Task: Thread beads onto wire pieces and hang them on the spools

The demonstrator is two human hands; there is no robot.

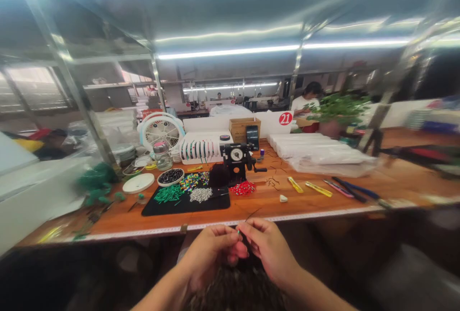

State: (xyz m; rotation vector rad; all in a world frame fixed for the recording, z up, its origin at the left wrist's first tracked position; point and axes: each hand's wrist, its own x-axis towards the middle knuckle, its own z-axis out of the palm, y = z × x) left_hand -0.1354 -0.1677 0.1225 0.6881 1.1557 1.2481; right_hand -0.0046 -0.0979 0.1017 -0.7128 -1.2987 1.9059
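Just in front of the table edge, my left hand (217, 249) and my right hand (269, 246) meet at the fingertips. Both are closed in a pinch. Between them shows a tiny green bead-like piece (238, 231), held by the left thumb and finger. A thin dark strand (253, 214) sticks up from the right fingertips. Past the hands lies a black mat (187, 208) with heaps of green tubes (168, 194), silvery beads (200, 195) and multicoloured beads (189, 183). Red beads (243, 188) lie at the mat's right edge.
A black hand-crank machine (236, 157) with a dial stands behind the beads. Left are a dish of black beads (170, 177), a white lid (138, 183) and a fan (161, 133). Right are yellow packets (295, 185), pliers (362, 190) and plastic-wrapped rolls (319, 150). Another person (305, 105) sits beyond.
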